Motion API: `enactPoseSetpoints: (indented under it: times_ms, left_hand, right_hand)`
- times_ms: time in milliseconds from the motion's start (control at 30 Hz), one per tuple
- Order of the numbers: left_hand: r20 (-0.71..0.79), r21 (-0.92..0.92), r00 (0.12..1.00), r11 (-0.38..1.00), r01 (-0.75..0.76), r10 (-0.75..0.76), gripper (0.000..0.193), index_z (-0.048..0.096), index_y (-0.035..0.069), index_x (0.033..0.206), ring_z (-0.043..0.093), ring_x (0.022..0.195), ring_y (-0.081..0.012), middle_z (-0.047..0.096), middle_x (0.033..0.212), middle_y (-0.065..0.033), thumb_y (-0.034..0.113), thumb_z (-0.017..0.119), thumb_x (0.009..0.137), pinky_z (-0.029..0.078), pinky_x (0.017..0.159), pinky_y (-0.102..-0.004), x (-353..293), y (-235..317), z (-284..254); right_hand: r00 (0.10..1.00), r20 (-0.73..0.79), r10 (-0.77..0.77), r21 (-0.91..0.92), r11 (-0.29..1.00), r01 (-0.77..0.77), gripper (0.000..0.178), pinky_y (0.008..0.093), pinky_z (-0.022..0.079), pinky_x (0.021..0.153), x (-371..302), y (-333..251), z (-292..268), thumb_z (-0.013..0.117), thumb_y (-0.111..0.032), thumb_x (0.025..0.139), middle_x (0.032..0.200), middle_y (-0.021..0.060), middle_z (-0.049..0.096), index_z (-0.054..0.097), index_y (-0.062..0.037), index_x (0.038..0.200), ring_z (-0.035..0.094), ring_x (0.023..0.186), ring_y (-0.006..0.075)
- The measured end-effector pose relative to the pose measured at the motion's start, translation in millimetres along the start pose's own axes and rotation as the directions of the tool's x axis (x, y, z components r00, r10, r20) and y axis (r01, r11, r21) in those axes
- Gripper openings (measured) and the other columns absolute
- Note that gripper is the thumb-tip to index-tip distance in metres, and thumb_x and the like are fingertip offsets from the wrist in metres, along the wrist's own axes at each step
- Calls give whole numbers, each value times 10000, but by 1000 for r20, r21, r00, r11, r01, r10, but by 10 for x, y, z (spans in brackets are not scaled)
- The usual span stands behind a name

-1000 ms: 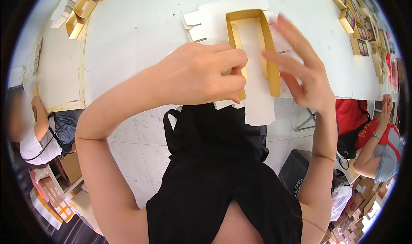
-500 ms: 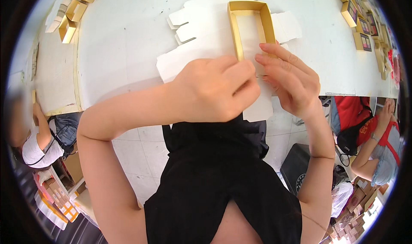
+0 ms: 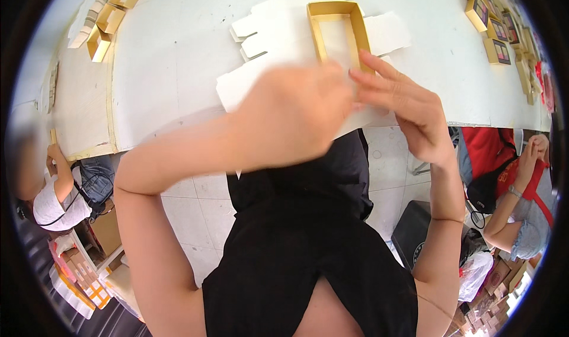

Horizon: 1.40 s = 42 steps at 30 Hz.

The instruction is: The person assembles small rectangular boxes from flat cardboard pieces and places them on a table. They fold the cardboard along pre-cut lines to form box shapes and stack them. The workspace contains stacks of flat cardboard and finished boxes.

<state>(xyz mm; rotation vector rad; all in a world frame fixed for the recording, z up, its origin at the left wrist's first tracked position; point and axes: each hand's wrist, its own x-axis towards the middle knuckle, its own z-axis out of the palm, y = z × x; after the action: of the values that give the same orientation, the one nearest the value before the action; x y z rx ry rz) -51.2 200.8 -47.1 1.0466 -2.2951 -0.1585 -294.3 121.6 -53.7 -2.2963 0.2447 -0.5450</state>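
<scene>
An open gold box frame [image 3: 316, 32] with a pale inside lies on white cut card sheets [image 3: 267, 26] on the table. My left hand [image 3: 296, 109] is smeared by motion over the near end of the frame. Its fingers look bent, but whether they grip anything is hidden. My right hand [image 3: 406, 103] is at the frame's near right corner, fingers stretched out and slightly spread. Its fingertips are at or against the gold wall. The frame's near end is partly covered by my hands.
Several gold boxes [image 3: 111, 18] stand at the far left of the white table [image 3: 166, 70]. At the far right are several gold boxes with coloured palettes [image 3: 496, 51]. Other people sit left [image 3: 56, 200] and right [image 3: 515, 218]. A black bin-like object [image 3: 409, 230] stands beneath, to my right.
The gold frame sits slightly further left in view. My left hand has moved and blurred at the near end. My right hand's fingers have stretched further along the frame's corner.
</scene>
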Motion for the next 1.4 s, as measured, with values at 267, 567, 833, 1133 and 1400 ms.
enactPoseSetpoints:
  times_ms: [267, 567, 833, 1133, 1400]
  left_hand:
    - [100, -548, 837, 672, 498, -539, 285, 554, 15, 1210, 697, 672, -119, 670, 775, -24, 29, 655, 944, 523, 561, -215, 169, -190, 81]
    - [242, -233, 962, 970, -72, 130, 726, 504, 83, 1421, 612, 1181, -268, 576, 1379, -133, 47, 753, 740, 512, 965, -359, 565, -1145, -456]
    - [494, -422, 858, 902, 93, 143, 580, 582, 59, 1295, 632, 1056, -225, 651, 1164, -116, 56, 786, 751, 486, 937, -307, 776, -1284, -356]
    - [361, -180, 932, 979, 92, -21, 662, 632, 63, 1223, 646, 972, -195, 647, 1143, -42, 123, 907, 624, 538, 811, -326, 493, -1254, -324]
    - [-106, 239, 953, 923, 303, -285, 655, 621, 67, 1307, 646, 965, -230, 649, 1173, -69, 254, 878, 734, 536, 807, -338, -451, -1298, -1189]
  right_hand:
    - [895, -408, -180, -460, 888, -31, 398, 417, 588, 874, 104, 25, 519, 719, 48, 735, 1319, 244, 510, 664, 34, 1129, 624, 1092, 360]
    - [997, -34, -76, -446, 894, 53, 172, 582, 387, 1144, 432, -64, 108, 715, -4, 739, 857, 87, 617, 655, -8, 900, 657, 908, 282]
    - [995, -101, 5, -545, 836, -59, 228, 523, 381, 1088, 347, -83, 338, 805, -155, 722, 909, 65, 577, 619, -70, 823, 593, 902, 240]
    - [837, -483, 258, -263, 869, -420, 237, 522, 436, 1064, 113, -93, 266, 773, 6, 744, 1294, 243, 514, 666, -20, 953, 551, 1212, 425]
    - [978, -163, 132, -364, 913, -184, 766, 505, 358, 1148, 244, -269, -90, 805, -224, 776, 1485, 212, 452, 494, -74, 1460, 352, 1442, 441]
